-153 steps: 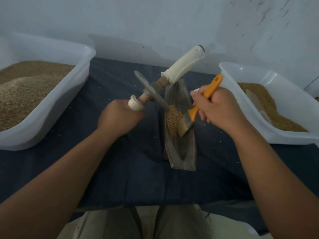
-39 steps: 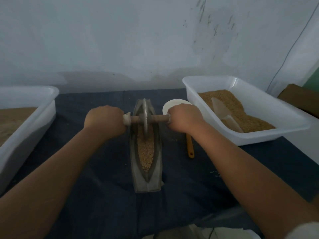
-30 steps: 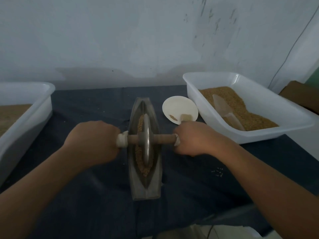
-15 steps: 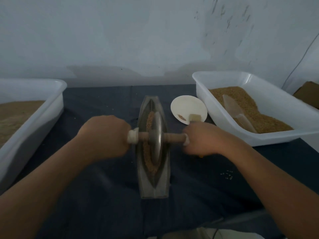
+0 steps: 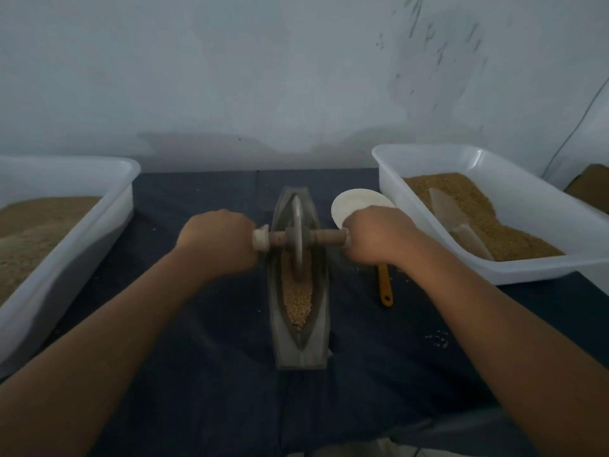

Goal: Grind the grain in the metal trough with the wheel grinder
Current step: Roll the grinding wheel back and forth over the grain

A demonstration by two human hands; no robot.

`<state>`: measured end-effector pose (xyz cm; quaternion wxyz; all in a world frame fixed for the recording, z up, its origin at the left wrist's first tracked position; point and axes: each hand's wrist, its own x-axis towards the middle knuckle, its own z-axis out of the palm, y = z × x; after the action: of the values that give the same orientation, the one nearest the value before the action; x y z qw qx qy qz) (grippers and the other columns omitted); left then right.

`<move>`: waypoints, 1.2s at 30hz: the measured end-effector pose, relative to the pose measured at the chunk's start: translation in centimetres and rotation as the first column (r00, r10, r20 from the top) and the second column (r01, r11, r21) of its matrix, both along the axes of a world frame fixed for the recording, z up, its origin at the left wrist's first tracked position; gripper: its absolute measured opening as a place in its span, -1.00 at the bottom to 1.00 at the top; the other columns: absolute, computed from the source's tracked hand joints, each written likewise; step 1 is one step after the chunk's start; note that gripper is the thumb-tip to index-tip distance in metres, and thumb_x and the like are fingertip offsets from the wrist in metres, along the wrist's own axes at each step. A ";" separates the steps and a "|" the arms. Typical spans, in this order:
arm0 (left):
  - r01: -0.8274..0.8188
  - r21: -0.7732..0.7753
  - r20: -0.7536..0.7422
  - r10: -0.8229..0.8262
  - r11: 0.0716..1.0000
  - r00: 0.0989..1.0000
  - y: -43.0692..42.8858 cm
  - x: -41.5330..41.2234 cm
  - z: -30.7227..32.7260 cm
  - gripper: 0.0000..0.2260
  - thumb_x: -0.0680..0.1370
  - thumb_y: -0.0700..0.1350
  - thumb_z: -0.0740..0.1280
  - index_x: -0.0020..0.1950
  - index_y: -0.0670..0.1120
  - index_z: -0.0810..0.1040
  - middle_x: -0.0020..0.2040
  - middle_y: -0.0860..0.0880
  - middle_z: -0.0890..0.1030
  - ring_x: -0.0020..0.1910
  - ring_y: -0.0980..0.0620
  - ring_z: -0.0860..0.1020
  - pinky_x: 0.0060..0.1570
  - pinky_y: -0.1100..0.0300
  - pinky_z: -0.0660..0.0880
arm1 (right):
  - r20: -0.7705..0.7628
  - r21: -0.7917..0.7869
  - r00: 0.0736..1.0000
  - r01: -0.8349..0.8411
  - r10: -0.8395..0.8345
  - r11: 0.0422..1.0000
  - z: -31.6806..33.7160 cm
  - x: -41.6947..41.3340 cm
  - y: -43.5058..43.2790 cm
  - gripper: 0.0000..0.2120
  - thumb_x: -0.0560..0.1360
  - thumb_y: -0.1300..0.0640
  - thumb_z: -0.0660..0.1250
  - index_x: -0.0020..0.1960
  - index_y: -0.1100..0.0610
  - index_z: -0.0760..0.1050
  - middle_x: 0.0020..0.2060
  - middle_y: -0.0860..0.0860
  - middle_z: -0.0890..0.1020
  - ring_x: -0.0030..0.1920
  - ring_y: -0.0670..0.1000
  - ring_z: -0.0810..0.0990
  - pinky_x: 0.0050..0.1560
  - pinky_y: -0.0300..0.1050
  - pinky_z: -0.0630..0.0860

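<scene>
1. Grain (image 5: 297,300) lies tan and heaped in the near half of the grey trough (image 5: 321,311), mid-tabletop.
2. Wheel (image 5: 297,237) stands upright in the trough, on the grain's far end.
3. Left hand (image 5: 217,240) and right hand (image 5: 375,237) each grip an axle end.
</scene>
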<state>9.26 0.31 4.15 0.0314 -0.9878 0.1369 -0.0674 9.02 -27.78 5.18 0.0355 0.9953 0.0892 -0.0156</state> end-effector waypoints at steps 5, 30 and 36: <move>0.123 0.020 -0.032 -0.122 0.992 0.992 2.8 -3.4 -1.7 -0.73 0.39 0.24 0.21 -0.30 0.07 0.47 -0.38 0.11 0.51 -0.41 0.12 0.47 -0.42 0.19 0.32 | -0.204 0.026 0.976 -0.075 0.079 0.997 -0.6 -3.9 -1.0 -0.82 0.35 -0.12 0.31 -0.32 -0.04 0.53 -0.44 -0.07 0.59 -0.45 -0.14 0.54 -0.46 -0.16 0.39; -0.004 0.123 0.144 -0.014 0.992 0.989 -1.9 3.7 1.7 -0.71 0.48 0.17 0.34 -0.31 0.02 0.42 -0.34 0.06 0.47 -0.37 -0.04 0.45 -0.29 0.13 0.41 | 0.130 0.066 0.980 0.140 -0.148 0.988 -2.0 3.1 0.6 -0.76 0.52 -0.09 0.31 -0.27 -0.04 0.55 -0.32 -0.07 0.60 -0.29 -0.02 0.56 -0.25 -0.04 0.48; 0.129 0.128 -0.014 -0.128 0.983 0.992 0.8 -2.3 1.1 -0.77 0.44 0.16 0.29 -0.31 0.07 0.40 -0.35 0.10 0.45 -0.36 0.00 0.48 -0.30 0.13 0.45 | -0.088 0.096 0.996 0.001 0.007 0.995 -1.6 -3.6 -0.7 -0.79 0.38 -0.17 0.30 -0.29 -0.06 0.53 -0.40 -0.08 0.61 -0.38 -0.11 0.59 -0.39 -0.12 0.47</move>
<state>6.91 1.07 5.23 0.0900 -0.9730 0.2045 -0.0575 5.42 -28.44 3.62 -0.0164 0.9940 0.0928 -0.0550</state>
